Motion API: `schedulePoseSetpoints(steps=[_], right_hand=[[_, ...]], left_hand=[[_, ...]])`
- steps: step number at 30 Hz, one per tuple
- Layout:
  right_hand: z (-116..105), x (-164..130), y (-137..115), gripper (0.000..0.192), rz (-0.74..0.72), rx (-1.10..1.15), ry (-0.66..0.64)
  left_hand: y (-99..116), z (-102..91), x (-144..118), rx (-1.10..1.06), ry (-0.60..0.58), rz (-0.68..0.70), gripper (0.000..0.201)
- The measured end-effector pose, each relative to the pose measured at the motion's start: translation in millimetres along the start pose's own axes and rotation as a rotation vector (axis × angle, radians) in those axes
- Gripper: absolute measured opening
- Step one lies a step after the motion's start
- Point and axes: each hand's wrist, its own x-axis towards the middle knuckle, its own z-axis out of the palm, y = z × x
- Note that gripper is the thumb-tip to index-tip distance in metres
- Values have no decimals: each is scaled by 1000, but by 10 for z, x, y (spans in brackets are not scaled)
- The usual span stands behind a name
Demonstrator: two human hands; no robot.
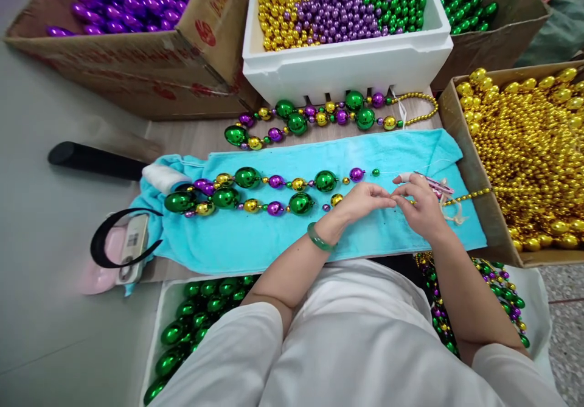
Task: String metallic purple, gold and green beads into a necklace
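Beads on a half-strung strand lie across the blue towel, stretching away from the left hand. Left hand and right hand meet fingertip to fingertip, both pinched on the thread; right also grips small scissors.

bead strand | green/gold/purple | doubled, lying flat on turquoise towel

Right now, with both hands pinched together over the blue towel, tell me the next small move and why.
Probably slide the next bead along the thread. The left hand and right hand meet fingertip to fingertip just past the last small green bead of the half-strung strand, whose thread end lies bare on the towel.
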Motion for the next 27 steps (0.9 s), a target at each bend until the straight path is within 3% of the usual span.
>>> schedulePoseSetpoints(steps=[5, 9, 12, 15, 18, 21, 24, 27], right_hand=[[-31, 36, 6, 11, 60, 110, 11], [1, 45, 20, 10, 114, 230, 60], [101, 19, 6, 8, 185, 341, 164], [257, -39, -29, 8, 291, 449, 332], [419, -102, -52, 10, 422, 541, 459], [534, -132, -60, 15, 558, 708, 507], [579, -114, -82, 20, 699, 1008, 495], [567, -75, -124, 24, 775, 1177, 471]], left_hand=[[-55, 36, 25, -202, -62, 67, 27], [-51, 28, 21, -310, -105, 0, 31], [-66, 46, 13, -398, -110, -38, 32], [-107, 114, 5, -411, -42, 18, 31], [-145, 200, -14, -155, 160, 209, 22], [-177, 259, -49, 323, 384, 440, 17], [-229, 277, -77, 675, 483, 543, 25], [-294, 277, -92, 830, 541, 562, 29]])
